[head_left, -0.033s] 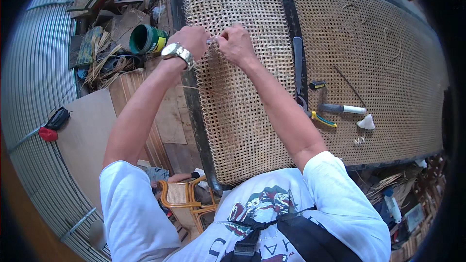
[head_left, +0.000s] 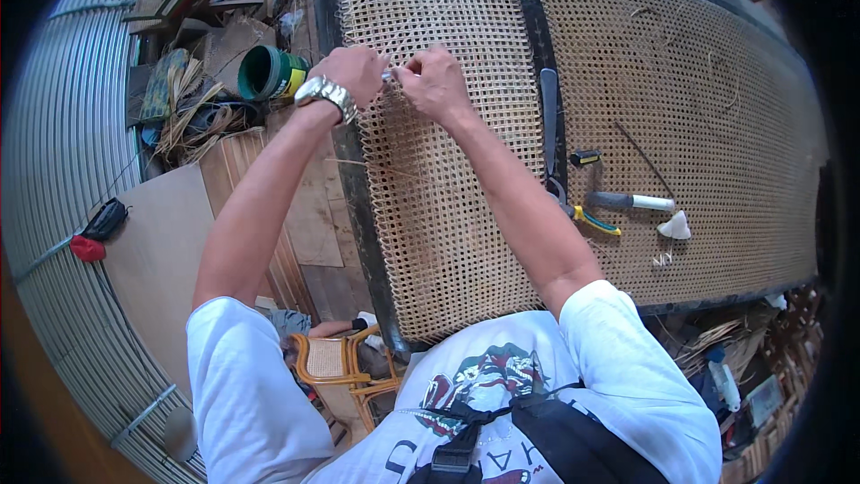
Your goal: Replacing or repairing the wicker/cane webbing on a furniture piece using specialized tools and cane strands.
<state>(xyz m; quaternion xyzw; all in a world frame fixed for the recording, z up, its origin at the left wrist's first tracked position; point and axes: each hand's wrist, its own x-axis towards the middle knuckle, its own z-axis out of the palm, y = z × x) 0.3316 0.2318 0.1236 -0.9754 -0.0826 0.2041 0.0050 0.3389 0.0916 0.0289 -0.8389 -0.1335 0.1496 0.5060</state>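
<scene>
A woven cane panel (head_left: 448,215) in a black frame (head_left: 354,188) lies flat in front of me. Both hands work close together at its upper left part. My left hand (head_left: 354,72), with a silver watch on the wrist, is closed in a pinch on a pale cane strand (head_left: 391,74) at the weave. My right hand (head_left: 436,81) pinches the same strand from the other side, knuckles up, resting on the cane. A second cane panel (head_left: 699,108) fills the right half of the frame.
On the panels to my right lie a flat dark blade (head_left: 548,112), yellow-handled pliers (head_left: 591,218), a white-handled awl (head_left: 632,202) and a small white cone (head_left: 675,229). On the left sit a green tin (head_left: 269,72), loose cane strips (head_left: 184,116), a small rattan chair (head_left: 336,363) and a corrugated sheet (head_left: 63,170).
</scene>
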